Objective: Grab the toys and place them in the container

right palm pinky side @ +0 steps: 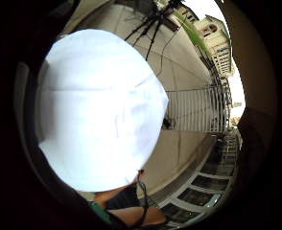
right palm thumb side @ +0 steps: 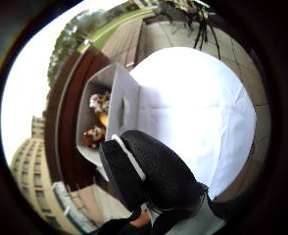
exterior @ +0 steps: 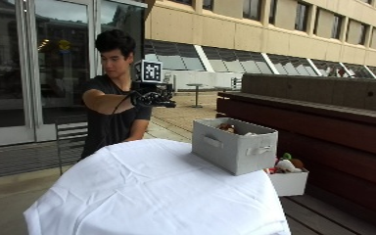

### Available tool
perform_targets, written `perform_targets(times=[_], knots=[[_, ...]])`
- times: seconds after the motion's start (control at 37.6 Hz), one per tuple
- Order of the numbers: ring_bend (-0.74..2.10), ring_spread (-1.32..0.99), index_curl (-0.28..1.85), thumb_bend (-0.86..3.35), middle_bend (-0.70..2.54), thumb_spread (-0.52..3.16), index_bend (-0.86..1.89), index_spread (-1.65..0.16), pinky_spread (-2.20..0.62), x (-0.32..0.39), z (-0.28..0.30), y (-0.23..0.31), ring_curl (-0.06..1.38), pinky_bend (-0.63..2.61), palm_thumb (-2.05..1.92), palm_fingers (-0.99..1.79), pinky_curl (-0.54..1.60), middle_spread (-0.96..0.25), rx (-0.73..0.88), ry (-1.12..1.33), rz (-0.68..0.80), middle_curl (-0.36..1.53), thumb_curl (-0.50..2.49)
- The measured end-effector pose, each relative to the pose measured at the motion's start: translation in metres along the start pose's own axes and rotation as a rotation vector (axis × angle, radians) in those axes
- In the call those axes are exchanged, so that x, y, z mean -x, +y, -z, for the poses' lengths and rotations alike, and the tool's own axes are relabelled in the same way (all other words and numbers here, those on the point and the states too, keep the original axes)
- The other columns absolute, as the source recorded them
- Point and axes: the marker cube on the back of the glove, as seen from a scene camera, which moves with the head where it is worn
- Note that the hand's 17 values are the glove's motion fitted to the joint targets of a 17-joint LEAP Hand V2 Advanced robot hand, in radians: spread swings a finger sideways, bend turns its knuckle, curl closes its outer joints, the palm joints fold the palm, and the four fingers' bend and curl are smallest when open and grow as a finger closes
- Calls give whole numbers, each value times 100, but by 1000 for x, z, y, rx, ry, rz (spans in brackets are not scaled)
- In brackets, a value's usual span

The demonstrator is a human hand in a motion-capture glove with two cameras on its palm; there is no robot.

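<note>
A grey fabric container (exterior: 237, 147) stands at the edge of the round, white-clothed table (exterior: 149, 191), on the side toward the bench. Plush toys (exterior: 227, 128) show above its rim. My gloved right hand (exterior: 152, 98) is raised high over the table's far side, well apart from the container, and holds nothing. The thumb side palm view looks down on the container (right palm thumb side: 122, 105) with brown and white toys (right palm thumb side: 96, 120) inside, past my black gloved thumb (right palm thumb side: 154, 176). The little finger side palm view shows only the bare tablecloth (right palm pinky side: 102, 110).
A small white box (exterior: 289, 182) with more plush toys (exterior: 284, 164) sits on the wooden bench (exterior: 318, 122) behind the container. A metal chair (exterior: 67, 137) stands behind the table beside the person. A tripod (right palm pinky side: 150, 24) stands on the pavement.
</note>
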Motion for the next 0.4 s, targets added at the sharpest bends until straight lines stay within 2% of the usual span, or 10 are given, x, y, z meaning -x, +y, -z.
perform_targets(times=[0.08,0.4], knots=[[41,-27,42,-12,23,102,17,-25,-15,-23,-2,1,26,87,-18,-9,31,-8,-35,-14,93,51,21],[36,-32,41,-11,20,104,17,-23,-17,-56,-4,4,26,77,-17,-2,29,-10,-86,-30,108,49,15]])
